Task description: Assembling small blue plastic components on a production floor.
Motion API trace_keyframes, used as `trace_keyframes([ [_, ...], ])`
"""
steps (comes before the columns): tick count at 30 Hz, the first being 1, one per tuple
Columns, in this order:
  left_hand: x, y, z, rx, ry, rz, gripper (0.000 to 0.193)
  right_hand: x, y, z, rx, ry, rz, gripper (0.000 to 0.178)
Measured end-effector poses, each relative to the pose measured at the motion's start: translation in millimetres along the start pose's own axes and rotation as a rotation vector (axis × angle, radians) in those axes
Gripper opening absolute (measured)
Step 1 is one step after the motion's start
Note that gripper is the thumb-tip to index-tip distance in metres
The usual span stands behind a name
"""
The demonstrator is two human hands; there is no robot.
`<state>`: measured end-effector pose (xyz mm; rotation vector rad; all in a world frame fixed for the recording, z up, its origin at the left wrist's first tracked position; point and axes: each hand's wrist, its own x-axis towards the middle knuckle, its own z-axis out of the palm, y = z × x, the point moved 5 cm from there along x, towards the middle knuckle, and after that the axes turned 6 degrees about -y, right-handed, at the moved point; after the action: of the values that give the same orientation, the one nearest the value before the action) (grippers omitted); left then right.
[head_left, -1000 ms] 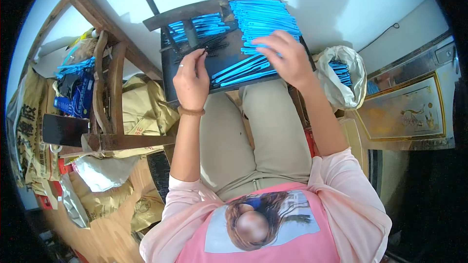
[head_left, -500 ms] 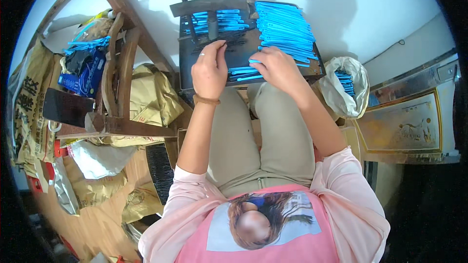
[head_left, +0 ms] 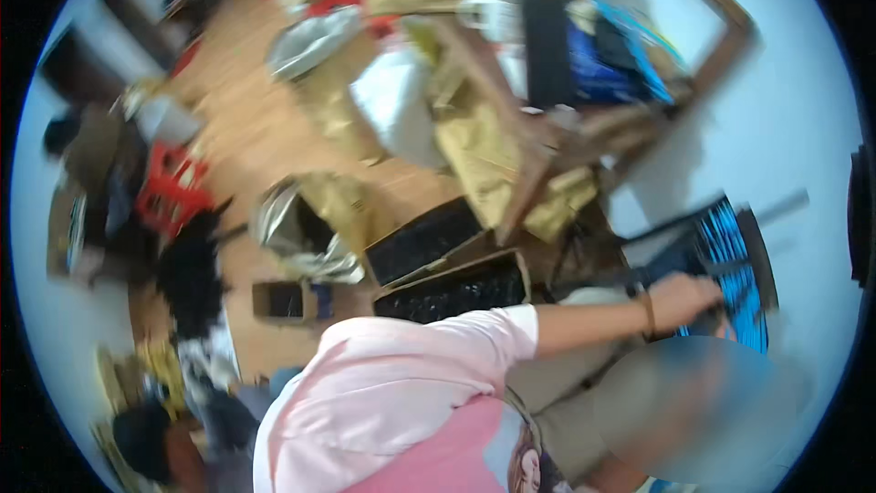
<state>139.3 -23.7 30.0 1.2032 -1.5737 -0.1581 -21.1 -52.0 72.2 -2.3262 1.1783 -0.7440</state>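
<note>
The picture is blurred and turned far to my left. My left hand (head_left: 686, 298), with a band at the wrist, reaches out to a dark tray (head_left: 754, 246) holding several bright blue flat packets (head_left: 730, 246) at the right, in front of my knees. Its fingers lie on the packets at the tray's near edge; the blur hides whether they grip. My pink sleeve (head_left: 438, 347) and beige trousers (head_left: 566, 383) fill the lower middle. My right hand is out of sight, and a smeared patch covers the lower right.
A wooden chair frame (head_left: 538, 155) with gold bags (head_left: 484, 164) and more blue packs (head_left: 602, 64) stands beyond my arm. Black trays (head_left: 429, 237) and a silver bag (head_left: 301, 237) lie on the wooden floor. A red crate (head_left: 169, 192) sits at the left.
The view has swung sharply to my left and tilted, so the floor clutter now fills the picture. The tray has slid to the right edge, and my right hand has left the view.
</note>
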Motion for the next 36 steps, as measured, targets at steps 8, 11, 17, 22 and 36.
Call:
trace_keyframes([
  [8,3.3,-5.0,21.0,0.031,0.107,0.005,0.020,-13.2,-81.0,-5.4,-0.044,0.055,-0.306,0.030],
  [11,2.8,1.9,18.8,0.058,0.138,0.031,0.020,-11.0,-74.3,-0.1,-0.034,0.009,-0.219,0.033],
  [17,4.7,-7.5,19.5,0.072,0.179,0.049,0.021,-5.2,-66.7,8.7,-0.077,0.033,-0.156,0.035],
  [22,4.7,-11.4,31.1,0.120,0.210,0.030,0.018,-5.7,-77.1,14.4,-0.032,0.011,-0.112,0.036],
  [36,-1.2,-2.9,-4.9,-0.053,0.118,-0.100,0.020,-30.6,42.4,-40.9,0.145,0.022,0.260,0.040],
])
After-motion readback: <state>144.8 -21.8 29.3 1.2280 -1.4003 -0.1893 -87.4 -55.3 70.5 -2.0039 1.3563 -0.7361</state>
